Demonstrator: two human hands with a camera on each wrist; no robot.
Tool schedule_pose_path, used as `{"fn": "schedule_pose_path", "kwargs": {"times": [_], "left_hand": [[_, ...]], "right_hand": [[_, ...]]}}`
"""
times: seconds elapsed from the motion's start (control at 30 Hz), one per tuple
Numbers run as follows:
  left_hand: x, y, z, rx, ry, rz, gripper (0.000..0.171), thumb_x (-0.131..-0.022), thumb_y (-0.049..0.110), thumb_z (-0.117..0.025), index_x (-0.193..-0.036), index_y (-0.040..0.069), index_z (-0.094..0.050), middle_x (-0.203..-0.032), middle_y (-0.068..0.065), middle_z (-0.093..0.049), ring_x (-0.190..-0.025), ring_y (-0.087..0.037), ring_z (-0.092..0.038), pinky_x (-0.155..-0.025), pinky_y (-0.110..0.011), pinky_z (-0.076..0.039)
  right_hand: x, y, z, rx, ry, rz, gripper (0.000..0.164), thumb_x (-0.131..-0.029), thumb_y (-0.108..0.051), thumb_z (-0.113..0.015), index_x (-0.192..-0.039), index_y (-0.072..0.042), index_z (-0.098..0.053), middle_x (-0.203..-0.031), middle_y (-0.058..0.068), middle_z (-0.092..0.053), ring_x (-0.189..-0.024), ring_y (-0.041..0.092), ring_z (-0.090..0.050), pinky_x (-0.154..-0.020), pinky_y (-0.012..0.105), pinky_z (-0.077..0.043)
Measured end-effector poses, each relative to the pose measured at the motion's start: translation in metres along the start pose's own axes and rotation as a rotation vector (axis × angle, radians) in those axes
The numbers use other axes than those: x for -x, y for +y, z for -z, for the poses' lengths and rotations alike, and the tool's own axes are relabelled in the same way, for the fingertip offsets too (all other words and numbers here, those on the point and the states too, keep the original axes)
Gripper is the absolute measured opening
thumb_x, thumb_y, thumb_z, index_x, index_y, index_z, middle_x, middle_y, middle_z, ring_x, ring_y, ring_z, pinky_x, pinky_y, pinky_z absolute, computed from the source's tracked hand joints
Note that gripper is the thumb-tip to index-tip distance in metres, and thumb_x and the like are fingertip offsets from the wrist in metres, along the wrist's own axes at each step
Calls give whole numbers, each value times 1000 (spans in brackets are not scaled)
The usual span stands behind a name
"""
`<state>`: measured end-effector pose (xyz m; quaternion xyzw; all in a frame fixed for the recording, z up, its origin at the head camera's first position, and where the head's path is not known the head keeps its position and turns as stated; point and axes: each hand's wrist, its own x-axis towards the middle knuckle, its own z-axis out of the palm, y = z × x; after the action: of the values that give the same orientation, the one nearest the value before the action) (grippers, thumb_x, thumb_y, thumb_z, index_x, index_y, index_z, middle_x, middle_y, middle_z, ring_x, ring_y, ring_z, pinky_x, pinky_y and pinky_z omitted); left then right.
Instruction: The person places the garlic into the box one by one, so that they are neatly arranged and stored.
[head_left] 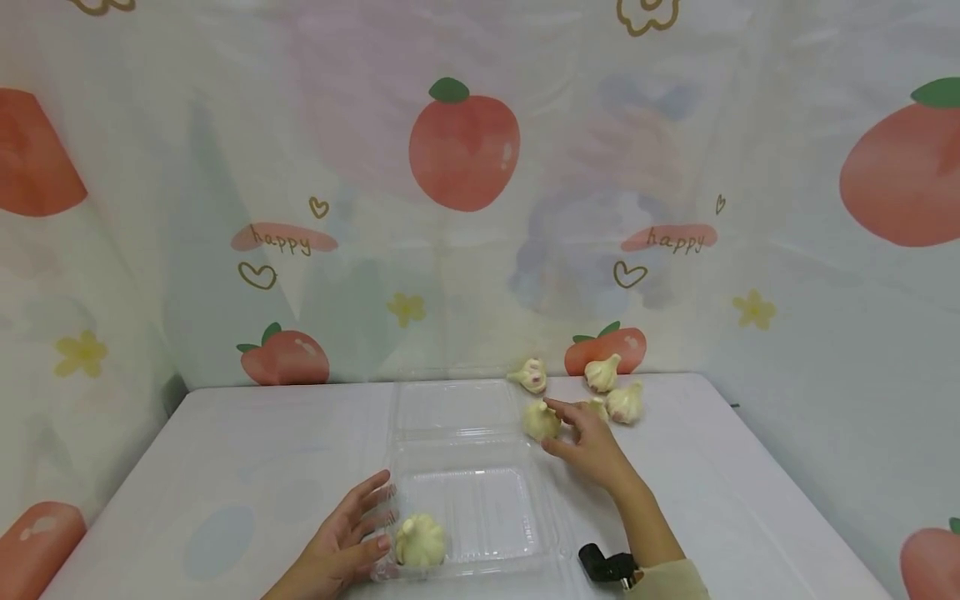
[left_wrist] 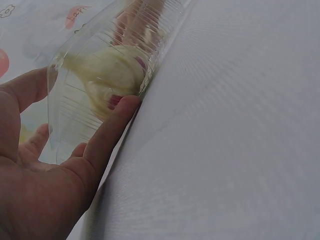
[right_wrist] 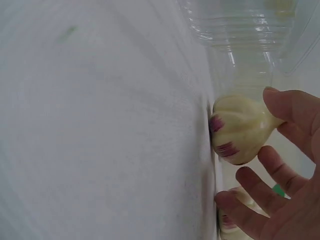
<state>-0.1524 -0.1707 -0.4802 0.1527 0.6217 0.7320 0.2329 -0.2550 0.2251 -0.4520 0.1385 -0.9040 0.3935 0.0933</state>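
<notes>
My left hand (head_left: 347, 533) rests against the near left corner of a clear plastic clamshell box (head_left: 480, 575), fingers spread along its side and thumb on its front wall. Inside that corner sits a garlic bulb (head_left: 422, 540), seen through the plastic in the left wrist view. My right hand (head_left: 588, 443) reaches around the upper part of another garlic bulb (head_left: 541, 422) by the box's hinge. In the right wrist view, thumb and fingers stand about this purple-streaked bulb (right_wrist: 240, 130) and its stem; firm contact is unclear.
Several more garlic bulbs (head_left: 625, 403) stand at the back right, one (head_left: 531, 376) beside the raised lid (head_left: 457, 408). A black device (head_left: 606, 564) is by my right wrist. A printed cloth (head_left: 360, 167) rises behind the white table (head_left: 285, 500).
</notes>
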Motion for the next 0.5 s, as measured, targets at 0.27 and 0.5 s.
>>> {"fn": "schedule_pose_path", "kwargs": {"times": [0.27, 0.5], "left_hand": [[0, -1, 0, -1, 6, -2, 71, -105, 15, -50, -161, 18, -6, -164, -26, 2, -146, -56, -6, -99, -59, -44], [0, 0, 0, -6, 9, 3, 71, -105, 15, -50, -161, 19, -6, -164, -26, 1, -146, -56, -7, -99, -60, -43]], "right_hand": [[0, -5, 0, -134, -62, -46, 40, -83, -12, -80, -117, -8, -61, -129, 16, -57, -123, 50, -55, -91, 53, -52], [0, -6, -1, -141, -61, -86, 39, -83, -10, -80, -117, -13, -61, -130, 12, -59, -117, 44, -61, -93, 50, -52]]}}
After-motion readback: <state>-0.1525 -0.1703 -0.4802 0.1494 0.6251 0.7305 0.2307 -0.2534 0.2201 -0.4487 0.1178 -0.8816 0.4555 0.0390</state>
